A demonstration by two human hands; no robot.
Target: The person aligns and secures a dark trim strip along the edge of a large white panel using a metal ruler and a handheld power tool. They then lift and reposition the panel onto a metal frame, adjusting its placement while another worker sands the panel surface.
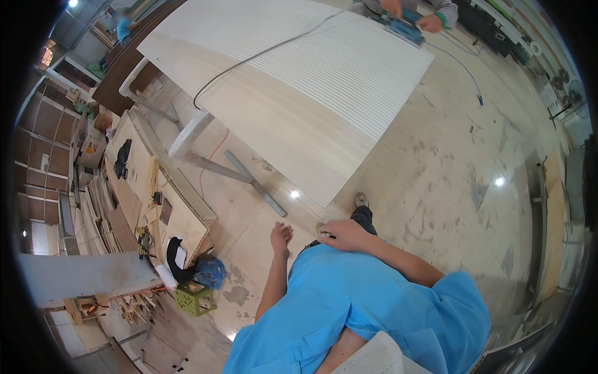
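My left hand (282, 236) hangs in the air in front of my blue shirt (367, 280), its fingers half bent and apart, with nothing seen in it. To its right, close to my waist, my right hand (344, 235) has its fingers curled together around something small that I cannot make out. Ahead of both hands lies a large pale panel (311, 146) with fine ribs over much of its face; neither hand touches it. At the panel's far right edge, a co-worker's hands rest on a blue power sander (406, 30).
A black cable (249, 59) runs across the panel, which lies on a stand with a grey metal foot (255, 184). On the left are a cluttered wooden bench (140, 174), a green plastic stool (193, 300) and a blue bag (210, 272). A thin blue hose (464, 65) trails at the upper right.
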